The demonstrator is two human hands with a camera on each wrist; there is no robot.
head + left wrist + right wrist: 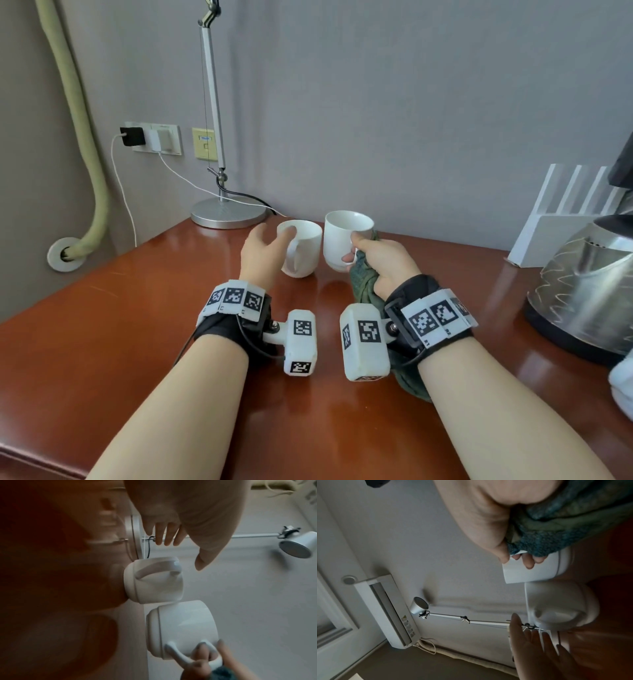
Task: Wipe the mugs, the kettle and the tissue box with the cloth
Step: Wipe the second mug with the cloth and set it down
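Note:
Two white mugs are at the back of the brown table [102, 342]. The left mug [303, 251] [154, 582] [559, 604] stands on the table with its handle toward me. My left hand [270, 245] [181, 553] is open beside it, fingers spread near the rim; I cannot tell if they touch. My right hand [373, 257] [513, 559] grips the handle of the right mug [344, 240] [181, 628] [532, 572], which seems slightly off the table. The same hand grips a bunched green cloth [364, 291] [565, 524]. A steel kettle [582, 284] sits at the right.
A desk lamp base [227, 214] stands behind the left mug, with cables running to wall sockets [154, 137]. A white slotted rack [555, 236] is behind the kettle. Something white [621, 383] shows at the right edge.

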